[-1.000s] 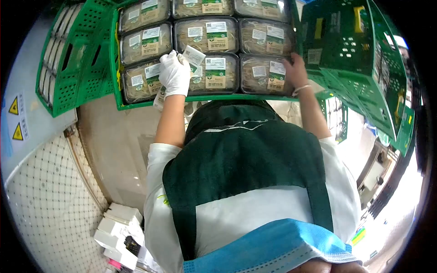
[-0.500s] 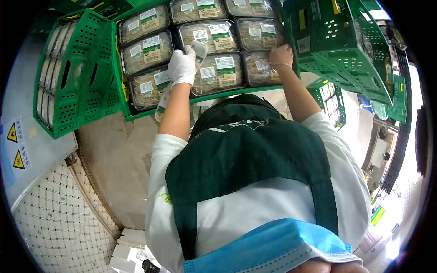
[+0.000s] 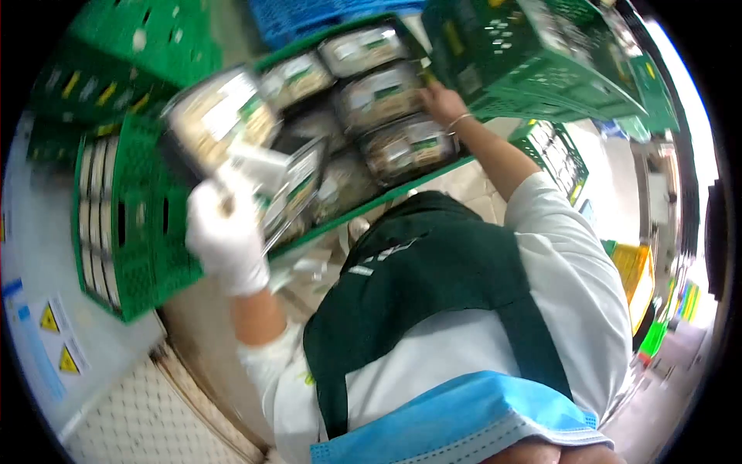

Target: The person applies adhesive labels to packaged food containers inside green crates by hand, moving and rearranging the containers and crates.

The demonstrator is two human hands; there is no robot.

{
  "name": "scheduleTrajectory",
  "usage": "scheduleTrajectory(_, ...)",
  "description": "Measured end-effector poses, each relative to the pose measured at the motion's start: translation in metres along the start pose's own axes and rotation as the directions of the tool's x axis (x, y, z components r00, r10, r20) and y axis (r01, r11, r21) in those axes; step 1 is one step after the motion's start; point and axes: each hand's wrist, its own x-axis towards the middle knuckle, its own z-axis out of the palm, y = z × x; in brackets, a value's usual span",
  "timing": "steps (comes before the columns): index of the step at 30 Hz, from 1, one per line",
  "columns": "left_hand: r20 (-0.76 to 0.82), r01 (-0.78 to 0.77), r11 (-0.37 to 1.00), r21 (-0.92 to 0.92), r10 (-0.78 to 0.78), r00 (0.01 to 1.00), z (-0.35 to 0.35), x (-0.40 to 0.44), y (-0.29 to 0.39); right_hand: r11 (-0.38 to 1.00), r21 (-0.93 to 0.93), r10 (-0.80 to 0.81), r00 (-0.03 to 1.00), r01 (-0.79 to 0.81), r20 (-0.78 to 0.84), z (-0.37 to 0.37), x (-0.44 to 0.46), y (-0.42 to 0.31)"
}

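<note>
My gloved left hand (image 3: 228,240), blurred by motion, is closed around a strip of labels (image 3: 259,164). Just beyond it, a clear-lidded food pack (image 3: 220,120) sits raised and tilted over the left side of the green crate (image 3: 371,201). Another pack (image 3: 303,179) stands steeply tilted beside the strip; whether my glove also grips either pack is unclear. My bare right hand (image 3: 442,104) is closed at the crate's right rim, beside a labelled pack (image 3: 379,97). More packs lie in the crate, with dark gaps between them.
Upright green crates of packs stand at left (image 3: 139,224) and right (image 3: 541,69). A blue crate (image 3: 309,17) lies beyond. A smaller crate of packs (image 3: 550,155) is low on the right. A panel with warning signs (image 3: 58,332) is at lower left.
My left hand has moved left and nearer the camera. Two packs that lay flat are now lifted and tilted. The view has swung, and a blue crate shows at the top.
</note>
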Motion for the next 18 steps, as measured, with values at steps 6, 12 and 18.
scheduleTrajectory(6,-0.062,-0.145,0.968,0.204,0.161,0.985,-0.028,0.056,0.087,0.939,-0.089,-0.345,0.89,0.333,-0.299,-0.184,-0.038,-0.063)
scheduleTrajectory(12,-0.312,-0.098,0.958,-0.269,0.01,0.95,0.047,0.106,0.232,0.776,-0.475,-0.626,0.411,0.415,-0.663,-0.429,-0.026,0.103)
scheduleTrajectory(18,-0.051,-0.824,0.336,0.455,0.934,0.353,0.227,0.18,0.372,0.921,-0.367,-0.371,0.589,0.133,-0.718,-0.509,0.007,0.223)
